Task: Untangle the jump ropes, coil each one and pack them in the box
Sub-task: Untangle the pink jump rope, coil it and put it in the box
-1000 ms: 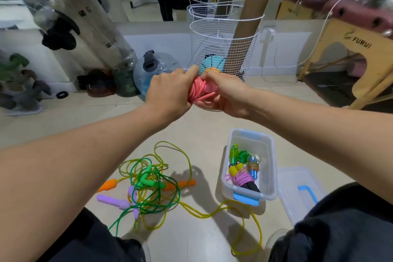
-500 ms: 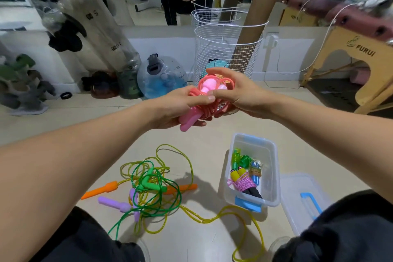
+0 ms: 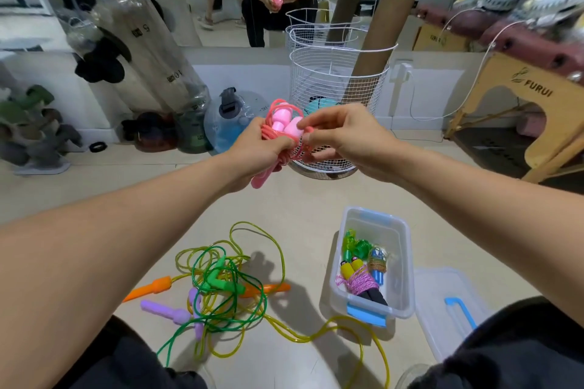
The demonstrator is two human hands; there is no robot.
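A pink jump rope [image 3: 279, 126], coiled round its two pink handles, is held up in front of me. My left hand [image 3: 259, 148] grips the bundle from the left and below. My right hand [image 3: 344, 136] pinches the coil's cord at its right side with thumb and forefinger. On the floor below lies a tangle of green and yellow ropes [image 3: 227, 287] with orange, purple and green handles. A clear plastic box [image 3: 401, 262] to the right holds several coiled ropes.
The box's lid [image 3: 442, 309] lies on the floor to its right. A white wire basket [image 3: 335, 82] with cardboard tubes stands behind my hands, before a mirror wall. Bottles and a blue water jug [image 3: 230, 126] stand left; a wooden bench [image 3: 537, 104] stands right. My knees frame the bottom.
The pink bundle has turned upright, its handle heads now pointing up. My right hand has shifted from cupping the bundle to pinching the cord at its right side.
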